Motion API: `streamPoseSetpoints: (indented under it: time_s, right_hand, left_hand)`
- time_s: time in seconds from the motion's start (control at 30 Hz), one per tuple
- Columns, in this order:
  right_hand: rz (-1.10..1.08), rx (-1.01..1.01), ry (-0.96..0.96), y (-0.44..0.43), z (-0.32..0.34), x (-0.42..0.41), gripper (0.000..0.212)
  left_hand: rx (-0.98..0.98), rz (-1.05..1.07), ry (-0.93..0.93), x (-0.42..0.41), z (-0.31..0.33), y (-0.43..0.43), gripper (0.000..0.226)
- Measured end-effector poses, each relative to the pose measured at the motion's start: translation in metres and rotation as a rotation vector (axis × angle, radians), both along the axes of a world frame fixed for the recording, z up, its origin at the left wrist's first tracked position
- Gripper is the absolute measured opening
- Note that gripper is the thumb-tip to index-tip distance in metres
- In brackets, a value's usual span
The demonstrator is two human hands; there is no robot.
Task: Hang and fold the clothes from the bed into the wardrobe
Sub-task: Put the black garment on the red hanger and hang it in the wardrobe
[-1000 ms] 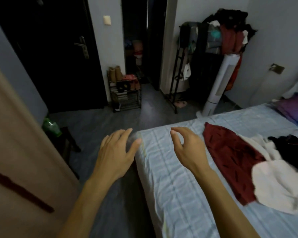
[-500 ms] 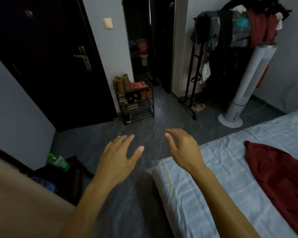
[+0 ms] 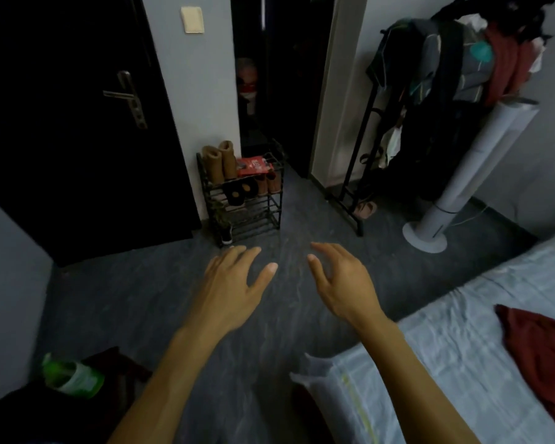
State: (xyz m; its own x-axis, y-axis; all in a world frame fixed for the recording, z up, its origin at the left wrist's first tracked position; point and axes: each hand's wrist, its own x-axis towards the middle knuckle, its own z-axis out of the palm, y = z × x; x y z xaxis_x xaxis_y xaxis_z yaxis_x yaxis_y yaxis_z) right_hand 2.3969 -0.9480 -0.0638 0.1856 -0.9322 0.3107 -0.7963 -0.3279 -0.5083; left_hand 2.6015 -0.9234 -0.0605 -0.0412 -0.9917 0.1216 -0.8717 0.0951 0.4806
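While our left hand (image 3: 228, 290) and right hand (image 3: 343, 283) hang empty, fingers relaxed, we judge fetching pending: the maroon garment (image 3: 545, 354) on the bed (image 3: 462, 347), four o'clock, needs grasping.

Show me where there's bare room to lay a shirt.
Bare sheet on the bed, between its near corner and the dark red garment. Open floor in front of the shoe rack. Crowded: the clothes rack beside the tower fan.
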Motion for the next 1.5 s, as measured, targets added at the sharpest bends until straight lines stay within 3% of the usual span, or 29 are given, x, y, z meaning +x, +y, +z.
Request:
streamPoseSetpoints:
  time_s: [0.23, 0.47, 0.73, 1.03, 1.23, 1.5]
  right_hand:
    - [-0.161, -0.043, 0.135, -0.084, 0.018, 0.041, 0.043]
    - [-0.316, 0.076, 0.235, -0.178, -0.004, 0.019, 0.049]
    - [-0.47, 0.041, 0.096, -0.319, -0.021, -0.049, 0.053]
    - [-0.706, 0.103, 0.18, -0.419, -0.011, -0.156, 0.042]
    - [-0.846, 0.272, 0.287, -0.473, -0.035, -0.241, 0.058]
    - [-1.201, 0.33, 0.282, -0.537, -0.017, -0.334, 0.047]
  left_hand:
    - [-0.023, -0.21, 0.026, 0.034, 0.018, -0.125, 0.085]
    - [-0.019, -0.383, -0.039, 0.005, -0.007, -0.25, 0.09]
    - [-0.003, -0.549, -0.279, -0.071, -0.002, -0.4, 0.094]
    - [-0.039, -0.763, -0.287, -0.198, -0.003, -0.557, 0.1]
    - [-0.014, -0.989, -0.244, -0.306, -0.032, -0.645, 0.106]
    - [-0.053, -1.39, -0.307, -0.452, -0.036, -0.753, 0.079]
